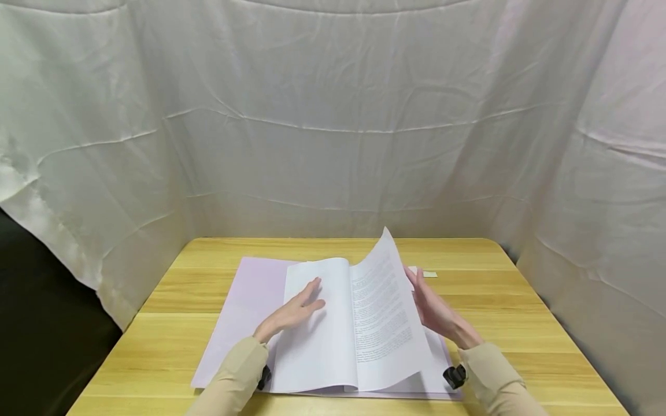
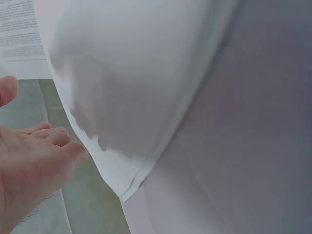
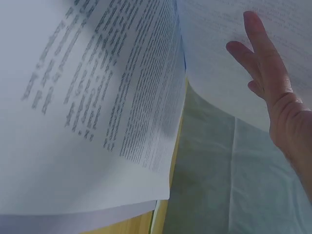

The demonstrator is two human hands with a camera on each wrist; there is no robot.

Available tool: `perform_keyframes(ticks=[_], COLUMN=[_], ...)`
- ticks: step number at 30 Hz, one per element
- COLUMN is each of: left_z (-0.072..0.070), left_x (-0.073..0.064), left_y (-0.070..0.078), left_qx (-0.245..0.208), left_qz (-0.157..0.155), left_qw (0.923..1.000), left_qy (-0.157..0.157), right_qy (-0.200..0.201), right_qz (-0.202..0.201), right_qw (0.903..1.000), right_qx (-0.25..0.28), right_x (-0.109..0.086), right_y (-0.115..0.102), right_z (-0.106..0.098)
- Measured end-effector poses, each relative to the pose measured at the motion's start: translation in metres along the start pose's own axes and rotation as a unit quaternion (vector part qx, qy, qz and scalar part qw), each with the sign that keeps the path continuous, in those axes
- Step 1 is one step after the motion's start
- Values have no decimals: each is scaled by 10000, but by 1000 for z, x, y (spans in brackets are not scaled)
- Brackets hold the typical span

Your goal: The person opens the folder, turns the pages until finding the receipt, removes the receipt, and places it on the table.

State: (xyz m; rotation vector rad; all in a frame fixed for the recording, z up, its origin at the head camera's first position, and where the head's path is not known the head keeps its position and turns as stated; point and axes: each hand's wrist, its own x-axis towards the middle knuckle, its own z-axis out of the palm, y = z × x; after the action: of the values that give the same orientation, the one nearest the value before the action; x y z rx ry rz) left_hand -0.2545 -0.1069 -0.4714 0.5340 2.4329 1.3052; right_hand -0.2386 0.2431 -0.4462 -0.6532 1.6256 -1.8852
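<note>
Page-turn midway, seemingly — right hand point(image 1: 437, 310), fingers slightly spread, behind raised page point(image 1: 386, 318); left hand point(image 1: 293, 312), thumb apart, over blank page point(image 1: 317, 358). Next probably wants leftward sweep.

Up there, the head camera looks forward and down over the papers point(image 1: 335, 335); close beside the papers, 2 wrist cameras point(image 1: 455, 377) face the hands point(image 1: 292, 312); all 3 see print point(image 1: 382, 318).
</note>
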Motion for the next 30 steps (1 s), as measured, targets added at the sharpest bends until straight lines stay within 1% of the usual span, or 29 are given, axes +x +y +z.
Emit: perform_keyframes(ticks=[4,8,10,13,18,24,28,30], left_z=[1,2,4,7,12,17,20,21], left_x=[1,2,2,4,6,6,7,8], left_y=[3,8,10,14,20,29,35,37], left_qx=[-231,-443,-596,-782,-1100,-1515,-1739,-1806], left_qz=[-65,-36,-7,96,288,482,531,501], left_qw=[9997,9990,9982,9968,9935,9873,9833,9823], left_qy=[39,106,112,101,56,-40,-23,2], right_qy=[-113,-130,-72,111,371,377,372,377], right_qz=[1,13,61,174,393,463,473,468], right_qw=[9998,9998,9999,9996,9966,9950,9949,9945], right_qx=[135,177,84,-199,-623,-795,-804,-862], right_x=[3,5,6,8,13,18,21,22], right_y=[0,0,0,-1,-2,0,2,3], right_z=[5,10,12,16,23,30,33,34])
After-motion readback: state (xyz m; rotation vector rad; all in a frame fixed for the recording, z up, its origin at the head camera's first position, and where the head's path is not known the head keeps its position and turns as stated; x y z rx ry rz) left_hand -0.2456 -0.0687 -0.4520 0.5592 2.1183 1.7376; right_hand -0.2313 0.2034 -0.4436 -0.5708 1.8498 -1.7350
